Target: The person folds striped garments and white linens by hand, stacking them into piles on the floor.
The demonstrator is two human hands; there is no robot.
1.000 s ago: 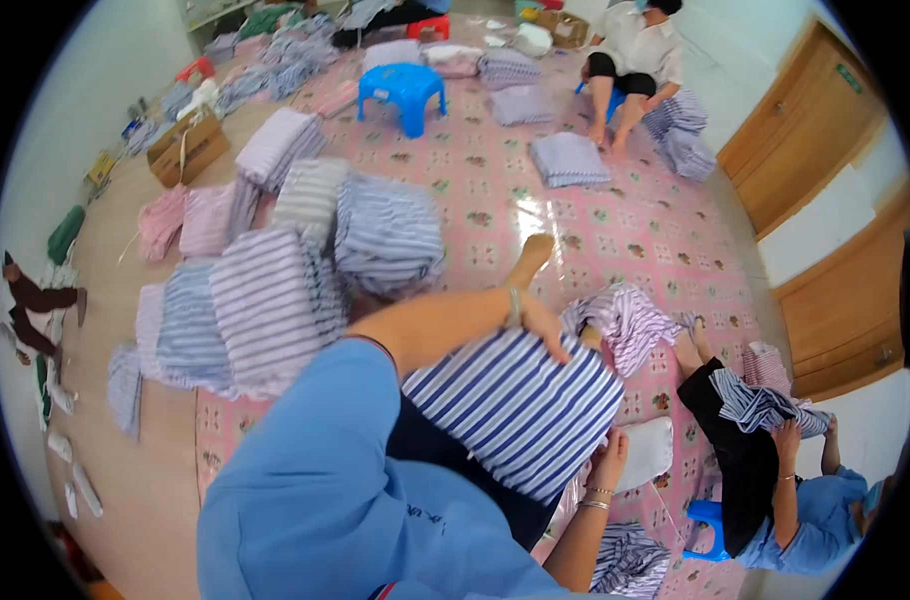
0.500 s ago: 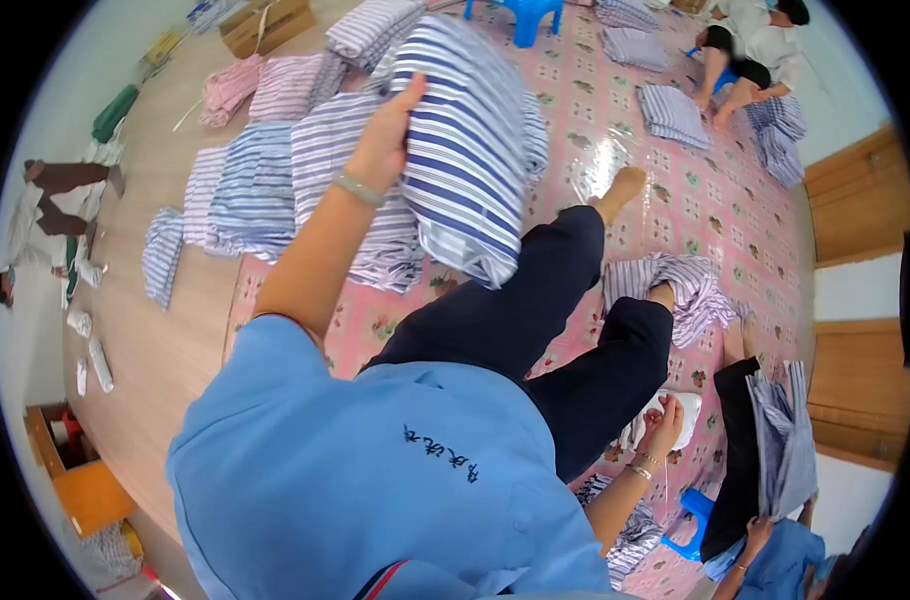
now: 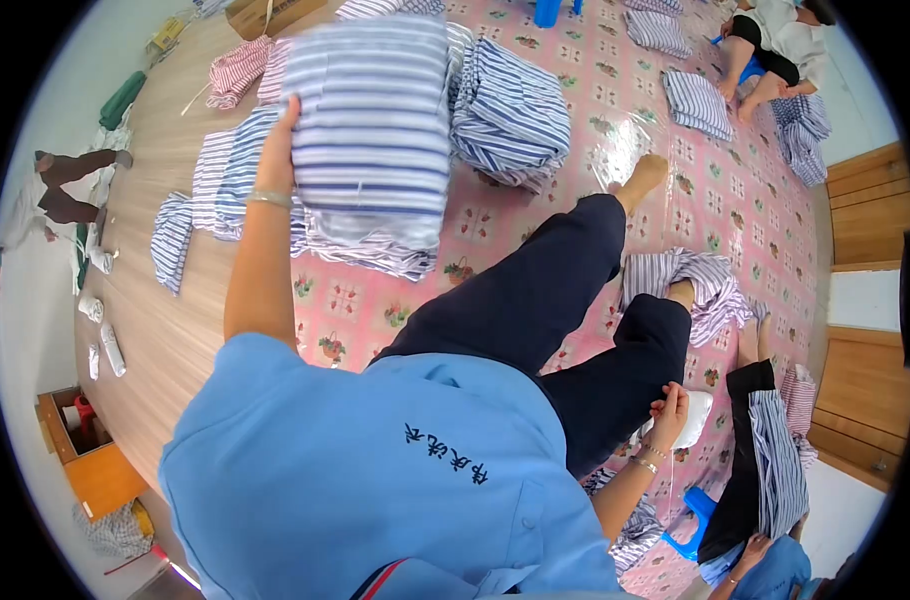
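My left hand (image 3: 282, 150) grips the left edge of a folded blue-and-white striped garment (image 3: 370, 130), blurred by motion; most of its fingers are hidden. This garment hangs above a stack of folded striped clothes (image 3: 370, 258) at the edge of the pink patterned floor covering. Beside it, on the right, lies another pile of blue-striped clothes (image 3: 510, 115). By my right knee, my right hand (image 3: 667, 415) is closed, fingertips pinched together. A thin pale line hangs below it, but what the fingers hold is unclear. Just behind that hand is a white item (image 3: 693, 420).
Folded striped clothes (image 3: 215, 185) and a cardboard box (image 3: 273, 15) lie on the wooden surface at left. Near my right foot is a crumpled striped garment (image 3: 690, 290). A blue stool (image 3: 693, 525) stands at lower right, beside a co-worker's arm (image 3: 747, 565). Another person sits at upper right.
My left hand has swung the folded striped garment to the left, turning its broad face toward me and uncovering the blue-striped pile. My right hand stays by my knee, still pinched.
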